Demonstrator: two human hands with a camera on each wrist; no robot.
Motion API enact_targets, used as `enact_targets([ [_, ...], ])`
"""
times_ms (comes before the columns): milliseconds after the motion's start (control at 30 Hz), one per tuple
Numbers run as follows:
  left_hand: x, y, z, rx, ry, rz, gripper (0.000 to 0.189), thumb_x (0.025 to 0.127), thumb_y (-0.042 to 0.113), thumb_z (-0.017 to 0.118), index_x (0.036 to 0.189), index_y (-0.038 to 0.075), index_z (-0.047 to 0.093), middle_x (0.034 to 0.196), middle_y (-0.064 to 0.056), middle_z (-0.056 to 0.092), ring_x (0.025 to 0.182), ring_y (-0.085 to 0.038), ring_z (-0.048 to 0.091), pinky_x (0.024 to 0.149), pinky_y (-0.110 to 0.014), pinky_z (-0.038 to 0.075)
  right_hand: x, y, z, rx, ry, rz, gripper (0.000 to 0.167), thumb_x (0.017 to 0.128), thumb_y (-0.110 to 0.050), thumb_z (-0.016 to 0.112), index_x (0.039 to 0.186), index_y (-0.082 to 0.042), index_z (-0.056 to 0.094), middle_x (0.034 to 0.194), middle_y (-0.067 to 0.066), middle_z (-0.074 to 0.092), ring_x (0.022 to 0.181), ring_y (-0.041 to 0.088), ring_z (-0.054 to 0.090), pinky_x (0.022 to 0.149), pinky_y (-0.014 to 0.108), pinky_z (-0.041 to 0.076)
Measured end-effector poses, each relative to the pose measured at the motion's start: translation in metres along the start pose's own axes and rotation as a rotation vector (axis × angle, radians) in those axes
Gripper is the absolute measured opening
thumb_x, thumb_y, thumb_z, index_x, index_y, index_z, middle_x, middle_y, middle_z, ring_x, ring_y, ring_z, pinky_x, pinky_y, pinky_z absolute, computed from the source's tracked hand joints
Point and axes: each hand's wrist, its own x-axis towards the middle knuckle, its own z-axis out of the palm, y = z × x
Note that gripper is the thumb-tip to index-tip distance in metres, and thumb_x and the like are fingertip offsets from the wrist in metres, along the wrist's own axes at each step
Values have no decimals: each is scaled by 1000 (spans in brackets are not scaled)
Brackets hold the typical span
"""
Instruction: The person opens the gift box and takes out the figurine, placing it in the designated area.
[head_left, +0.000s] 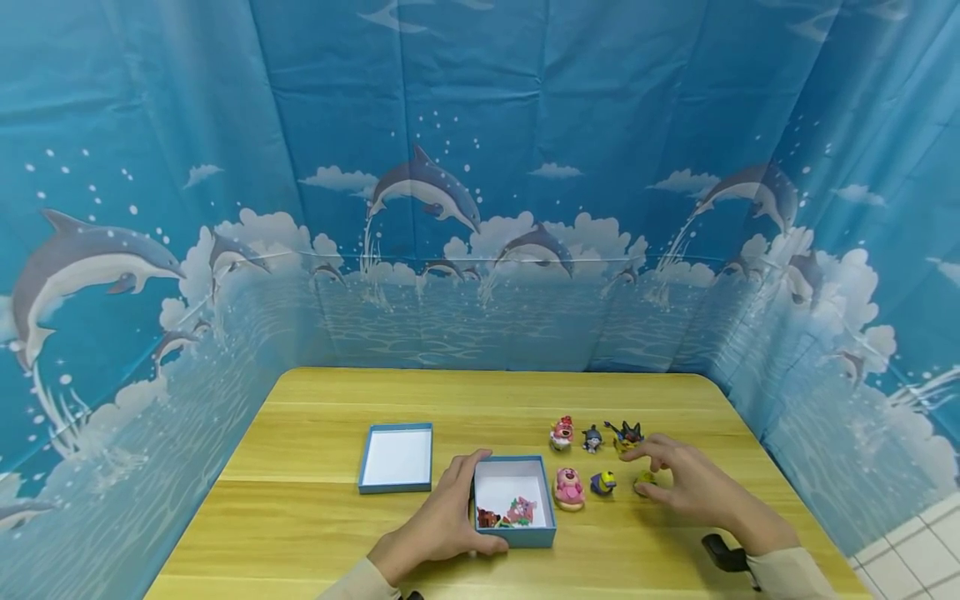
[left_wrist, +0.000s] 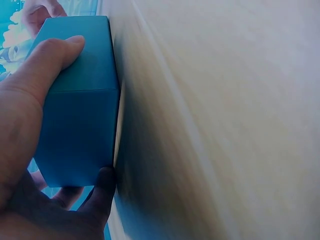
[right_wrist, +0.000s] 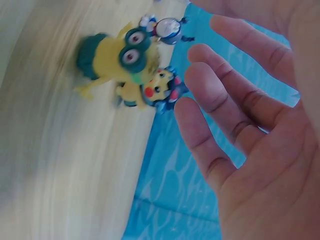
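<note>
My left hand (head_left: 447, 510) grips a blue box (head_left: 516, 537) with a white inside. In the left wrist view the thumb lies on one side of the box (left_wrist: 80, 130) and the fingers bend around another. Inside are a brown figurine (head_left: 488, 517) and a pink one (head_left: 521, 511). My right hand (head_left: 693, 483) hovers at the right with fingers spread, around a small yellow figurine (head_left: 643, 481). The right wrist view shows it as a yellow goggled minion figurine (right_wrist: 112, 57), apart from the fingers, with a red-cheeked yellow figurine (right_wrist: 155, 87) behind it.
A blue-rimmed white lid (head_left: 397, 457) lies left of the box. Between box and right hand stand a pink bear figurine (head_left: 569, 488) and a purple-and-yellow one (head_left: 602, 482). Behind are a red-and-pink figurine (head_left: 561, 433), a grey one (head_left: 592, 438) and a black-eared one (head_left: 627, 436).
</note>
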Motion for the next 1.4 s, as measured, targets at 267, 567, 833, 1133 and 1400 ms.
enact_targets([
  [267,-1,2,-1,-2,3,7,137,79,59,107,184,21,27,167,-13,52,138,-25,59,117,-56,60,9,-21,-5,-5,36,-77,41,98,-12,94,136,-23,81,131,3,79,97,8,70,76,36,62],
  [567,-1,1,-1,2,10,12,138,78,58,108,184,21,27,167,-14,52,140,-27,61,119,-59,59,21,-45,2,3,13,-136,39,100,-12,92,136,-23,80,134,2,78,104,8,70,84,34,64],
  [833,-1,0,2,-11,13,4,140,76,58,109,184,21,27,167,-11,53,142,-27,60,122,-61,58,40,-71,11,28,-18,-176,32,107,-11,85,137,-20,81,136,0,77,108,15,72,90,40,66],
  [1133,-3,-5,1,-10,25,7,139,77,58,109,184,22,28,169,-12,51,144,-29,60,121,-62,58,64,-93,22,48,-70,-217,28,114,-21,78,142,-25,79,144,1,75,120,16,73,98,42,65],
  [1400,-2,-2,2,1,12,18,137,79,60,106,184,21,28,168,-10,51,138,-23,59,119,-54,59,79,-105,30,53,-154,-214,30,117,-33,75,143,-20,79,141,-1,75,125,27,73,102,46,64],
])
